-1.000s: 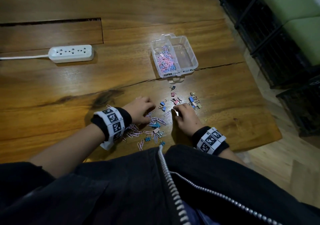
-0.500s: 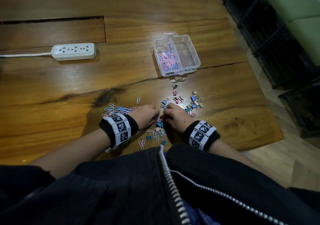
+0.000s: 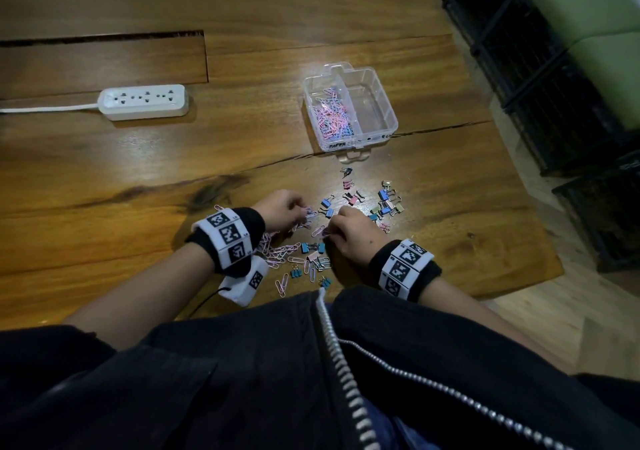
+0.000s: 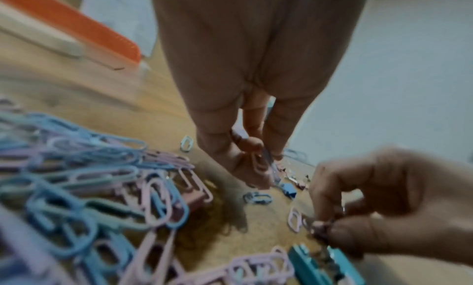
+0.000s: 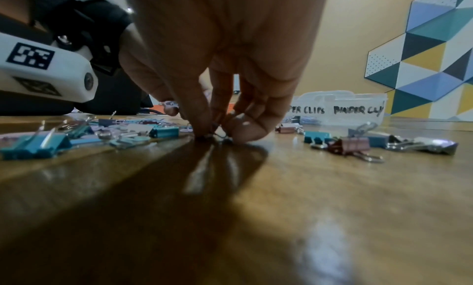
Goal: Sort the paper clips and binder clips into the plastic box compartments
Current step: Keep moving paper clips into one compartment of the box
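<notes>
Dim room, one bright pool of light.
Glare whitens the worktop (image 3: 263, 145) beside the box; wrist views blur close up, edges bowed.

a clear box (image 3: 390, 103) is sitting open on the wood, its left compartment holding pink and blue paper clips (image 3: 331, 117) and its right one showing bare plastic. more paper clips (image 3: 281, 253) are lying loose in a heap near the table's front edge. coloured binder clips (image 3: 385, 204) are lying scattered between that heap and the box.
</notes>
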`<state>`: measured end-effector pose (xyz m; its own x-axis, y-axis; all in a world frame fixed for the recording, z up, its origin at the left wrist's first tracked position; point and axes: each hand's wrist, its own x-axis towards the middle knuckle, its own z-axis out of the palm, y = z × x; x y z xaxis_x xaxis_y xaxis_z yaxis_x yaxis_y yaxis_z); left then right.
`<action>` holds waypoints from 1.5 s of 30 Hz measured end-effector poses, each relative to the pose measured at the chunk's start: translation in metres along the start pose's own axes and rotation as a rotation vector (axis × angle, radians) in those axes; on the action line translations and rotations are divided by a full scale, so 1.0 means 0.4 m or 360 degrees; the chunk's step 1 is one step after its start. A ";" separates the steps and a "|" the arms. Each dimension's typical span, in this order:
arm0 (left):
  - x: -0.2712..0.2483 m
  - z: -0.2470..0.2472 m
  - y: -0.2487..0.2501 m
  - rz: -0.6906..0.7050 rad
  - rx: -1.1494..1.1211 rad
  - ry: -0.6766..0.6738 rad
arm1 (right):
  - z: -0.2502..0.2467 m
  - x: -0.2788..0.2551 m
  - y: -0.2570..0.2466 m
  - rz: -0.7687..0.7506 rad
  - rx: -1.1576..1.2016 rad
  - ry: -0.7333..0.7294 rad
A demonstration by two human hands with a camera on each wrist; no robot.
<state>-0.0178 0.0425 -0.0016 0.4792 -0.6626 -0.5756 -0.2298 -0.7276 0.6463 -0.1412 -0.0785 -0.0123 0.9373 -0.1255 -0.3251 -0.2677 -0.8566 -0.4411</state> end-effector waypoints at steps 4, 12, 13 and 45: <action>-0.005 -0.020 -0.007 -0.0244 -0.0943 -0.0071 | -0.004 0.001 -0.004 0.0009 -0.0031 0.0009; -0.023 -0.018 -0.024 -0.0379 -0.1966 -0.0254 | -0.006 0.013 -0.009 0.0084 0.0086 -0.0024; -0.023 -0.019 -0.022 -0.0383 -0.1976 -0.0257 | -0.003 0.015 -0.007 0.0094 0.0100 -0.0031; 0.000 0.038 -0.009 0.0099 0.0677 -0.0029 | -0.021 0.046 -0.018 0.0345 0.0804 -0.0080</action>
<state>-0.0298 0.0423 -0.0115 0.4391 -0.7078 -0.5534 -0.5883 -0.6920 0.4183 -0.1201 -0.0788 -0.0081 0.8405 -0.2375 -0.4870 -0.5386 -0.4656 -0.7023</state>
